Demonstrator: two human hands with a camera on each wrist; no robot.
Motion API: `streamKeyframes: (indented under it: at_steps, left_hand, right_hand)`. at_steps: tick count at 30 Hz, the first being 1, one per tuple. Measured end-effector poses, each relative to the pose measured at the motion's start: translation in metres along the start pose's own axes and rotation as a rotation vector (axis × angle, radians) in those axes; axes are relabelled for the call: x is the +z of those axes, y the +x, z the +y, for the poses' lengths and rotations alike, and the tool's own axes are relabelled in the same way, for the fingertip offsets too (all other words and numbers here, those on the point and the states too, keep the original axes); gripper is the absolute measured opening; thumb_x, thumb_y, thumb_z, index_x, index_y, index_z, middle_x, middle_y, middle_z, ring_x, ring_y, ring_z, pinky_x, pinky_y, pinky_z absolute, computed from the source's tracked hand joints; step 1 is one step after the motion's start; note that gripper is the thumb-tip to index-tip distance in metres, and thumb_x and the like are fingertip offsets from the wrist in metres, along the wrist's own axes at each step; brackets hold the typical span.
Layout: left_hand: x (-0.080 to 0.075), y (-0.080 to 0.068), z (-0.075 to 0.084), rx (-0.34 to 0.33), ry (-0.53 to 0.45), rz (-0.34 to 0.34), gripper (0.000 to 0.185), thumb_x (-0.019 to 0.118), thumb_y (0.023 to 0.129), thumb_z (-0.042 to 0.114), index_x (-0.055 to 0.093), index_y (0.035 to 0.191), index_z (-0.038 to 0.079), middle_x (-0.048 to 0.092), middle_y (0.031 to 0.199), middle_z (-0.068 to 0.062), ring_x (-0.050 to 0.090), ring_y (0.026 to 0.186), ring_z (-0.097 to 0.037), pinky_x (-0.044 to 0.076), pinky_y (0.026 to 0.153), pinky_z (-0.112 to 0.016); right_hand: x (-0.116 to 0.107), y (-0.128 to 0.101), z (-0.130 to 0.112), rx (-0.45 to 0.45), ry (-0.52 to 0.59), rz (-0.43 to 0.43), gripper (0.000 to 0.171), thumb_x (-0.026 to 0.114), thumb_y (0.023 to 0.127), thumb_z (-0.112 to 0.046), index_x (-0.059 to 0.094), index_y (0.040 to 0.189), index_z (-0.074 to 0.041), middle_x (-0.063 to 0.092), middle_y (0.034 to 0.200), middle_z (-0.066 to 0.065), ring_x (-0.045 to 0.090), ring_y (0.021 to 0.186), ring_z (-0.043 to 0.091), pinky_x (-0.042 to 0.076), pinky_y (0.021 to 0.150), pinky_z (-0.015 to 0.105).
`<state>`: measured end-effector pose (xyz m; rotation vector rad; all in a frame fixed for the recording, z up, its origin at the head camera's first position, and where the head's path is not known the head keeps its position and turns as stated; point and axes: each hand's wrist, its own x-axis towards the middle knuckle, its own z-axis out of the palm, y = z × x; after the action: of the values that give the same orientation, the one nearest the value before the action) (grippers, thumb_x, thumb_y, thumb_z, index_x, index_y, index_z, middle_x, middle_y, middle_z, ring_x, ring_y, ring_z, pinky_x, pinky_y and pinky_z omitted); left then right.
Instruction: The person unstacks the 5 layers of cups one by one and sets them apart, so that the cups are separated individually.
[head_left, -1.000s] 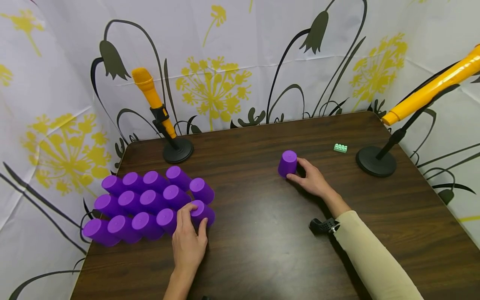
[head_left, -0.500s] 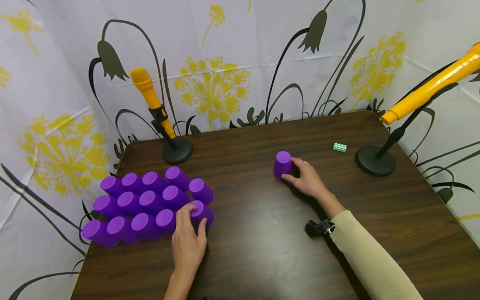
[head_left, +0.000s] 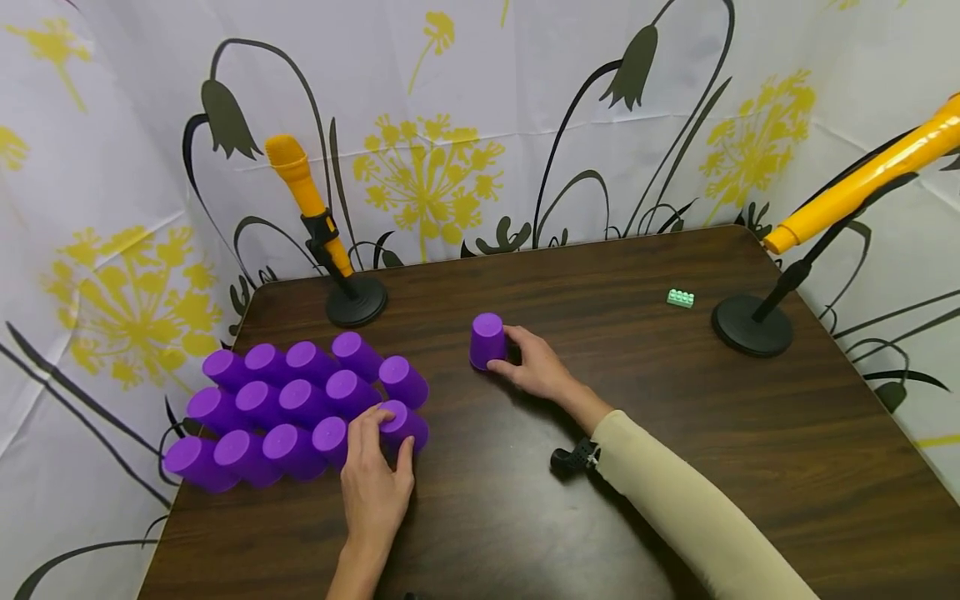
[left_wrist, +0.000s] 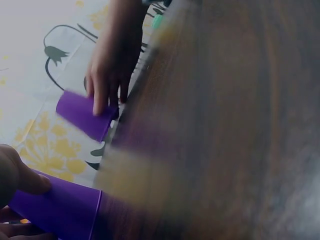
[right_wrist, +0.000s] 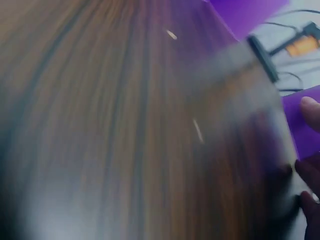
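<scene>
My left hand [head_left: 375,479] grips an upside-down purple cup [head_left: 406,427] at the near right corner of a group, thumb on its near right side and fingers over its left. In the left wrist view, the thumb [left_wrist: 37,182] lies along this cup [left_wrist: 65,207]. Several more upside-down purple cups [head_left: 303,402] stand close together in rows to its left and behind it. Toward the middle of the table, my right hand [head_left: 534,364] holds a lone upside-down purple cup [head_left: 487,340] from its right side. Part of this cup [right_wrist: 302,125] shows at the right wrist view's edge.
A yellow microphone [head_left: 296,179] on a black round stand is at the back left of the dark wooden table [head_left: 510,517]. Another stand [head_left: 752,325] with a yellow tube is at the right. A small mint-green toy brick [head_left: 680,297] lies near it. Patterned cloth [head_left: 465,83] hangs behind.
My right hand has moved left across the table with the lone cup, bringing it nearer the group. My left hand and the grouped cups have stayed about where they were.
</scene>
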<state>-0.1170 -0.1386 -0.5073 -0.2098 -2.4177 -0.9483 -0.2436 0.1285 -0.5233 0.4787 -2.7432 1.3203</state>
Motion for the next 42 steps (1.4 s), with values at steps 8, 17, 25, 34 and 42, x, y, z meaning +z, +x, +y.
streamKeyframes:
  at_steps: [8,17,25,34,42]
  left_hand:
    - [0.0,-0.002,0.0,-0.015,0.008,0.008,0.047,0.082,0.074,-0.002,0.058,0.114,0.005,0.056,0.126,-0.013,0.056,0.116,-0.029,0.047,0.093,-0.045]
    - [0.004,-0.003,0.006,-0.007,-0.006,-0.002,0.047,0.082,0.074,-0.003,0.058,0.114,0.005,0.056,0.126,-0.013,0.057,0.115,-0.029,0.047,0.093,-0.044]
    - [0.005,-0.002,0.006,-0.007,-0.008,-0.002,0.046,0.081,0.075,-0.002,0.059,0.115,0.006,0.056,0.126,-0.013,0.057,0.116,-0.028,0.047,0.095,-0.043]
    - [0.006,-0.003,0.005,-0.019,-0.01,0.003,0.045,0.08,0.076,-0.001,0.059,0.115,0.007,0.055,0.126,-0.011,0.057,0.115,-0.027,0.046,0.095,-0.041]
    - [0.005,-0.001,0.005,-0.019,-0.006,0.012,0.046,0.081,0.077,0.001,0.06,0.117,0.008,0.053,0.131,-0.012,0.056,0.116,-0.03,0.047,0.094,-0.046]
  right_hand:
    - [0.047,0.033,-0.027,-0.038,-0.018,-0.024,0.065,0.073,0.089,-0.031,0.047,0.143,-0.005,0.057,0.134,0.009,0.053,0.124,0.022,0.039,0.105,0.036]
    - [0.07,0.052,-0.044,-0.082,-0.054,-0.099,0.064,0.069,0.092,-0.032,0.044,0.145,-0.004,0.053,0.14,0.011,0.047,0.131,0.023,0.023,0.116,0.038]
    - [0.074,0.055,-0.042,-0.108,-0.129,-0.119,0.065,0.07,0.092,-0.035,0.046,0.145,-0.008,0.056,0.138,0.006,0.05,0.121,0.02,0.033,0.107,0.032]
    - [0.07,0.056,-0.039,-0.132,-0.144,-0.191,0.07,0.07,0.092,-0.032,0.039,0.15,-0.008,0.051,0.144,0.009,0.048,0.129,0.021,0.025,0.114,0.035]
    - [0.052,0.049,-0.034,-0.133,-0.11,-0.235,0.069,0.069,0.093,-0.026,0.036,0.151,-0.009,0.044,0.15,0.01,0.036,0.14,0.021,0.016,0.118,0.037]
